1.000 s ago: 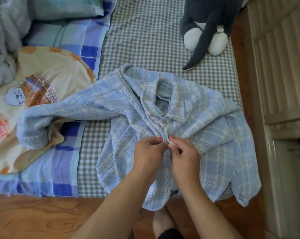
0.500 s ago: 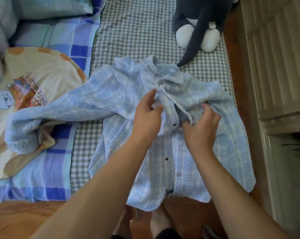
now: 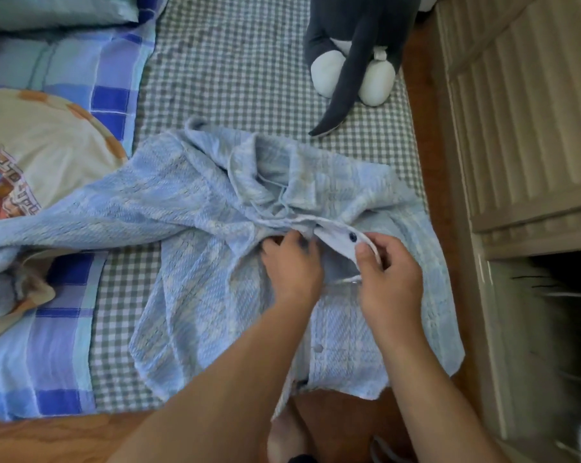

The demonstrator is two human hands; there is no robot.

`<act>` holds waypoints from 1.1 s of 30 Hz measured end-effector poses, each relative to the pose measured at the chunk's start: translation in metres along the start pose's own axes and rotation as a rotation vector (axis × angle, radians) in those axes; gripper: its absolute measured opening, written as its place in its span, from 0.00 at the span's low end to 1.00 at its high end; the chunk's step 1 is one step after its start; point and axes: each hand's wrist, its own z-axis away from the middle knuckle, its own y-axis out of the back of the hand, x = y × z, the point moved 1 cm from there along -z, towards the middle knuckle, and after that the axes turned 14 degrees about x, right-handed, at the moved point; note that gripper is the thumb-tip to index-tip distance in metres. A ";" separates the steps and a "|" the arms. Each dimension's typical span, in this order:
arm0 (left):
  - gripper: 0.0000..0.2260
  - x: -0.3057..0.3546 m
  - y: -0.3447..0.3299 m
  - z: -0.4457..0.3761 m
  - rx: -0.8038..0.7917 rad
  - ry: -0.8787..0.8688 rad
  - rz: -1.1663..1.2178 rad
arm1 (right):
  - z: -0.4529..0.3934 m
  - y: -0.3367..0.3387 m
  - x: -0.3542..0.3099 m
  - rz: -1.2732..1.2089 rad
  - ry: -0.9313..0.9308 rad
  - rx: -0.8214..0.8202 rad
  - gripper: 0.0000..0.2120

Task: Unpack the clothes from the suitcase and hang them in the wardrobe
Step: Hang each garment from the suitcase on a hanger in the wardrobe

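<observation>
Lying across the bed (image 3: 249,78) is the shirt (image 3: 198,208), pale blue, front up, one sleeve trailing off left over the quilt (image 3: 65,345) and a cream pillow (image 3: 41,152). Over to the middle: the left hand (image 3: 290,265) presses down on the shirt's left front panel, fingers curled into the cloth just beside the placket. Next to it, the right hand (image 3: 387,279) pinches the other placket edge between thumb and fingers, lifting it slightly, a dark button (image 3: 352,236) showing just above the thumb. So the shirt's open front sits right between both grips. Far right, a plush toy (image 3: 349,55) sits at the bed's edge, beside a slatted cabinet (image 3: 516,111).
</observation>
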 end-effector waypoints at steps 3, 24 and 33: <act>0.06 0.010 0.017 -0.003 0.019 0.001 0.086 | -0.015 0.008 -0.014 0.000 0.041 -0.081 0.09; 0.07 -0.012 0.147 0.043 -0.270 0.625 0.767 | 0.090 -0.014 -0.033 0.167 0.490 -0.125 0.03; 0.11 -0.016 0.146 0.047 -0.194 0.690 0.849 | 0.098 -0.010 -0.029 0.260 0.606 -0.120 0.09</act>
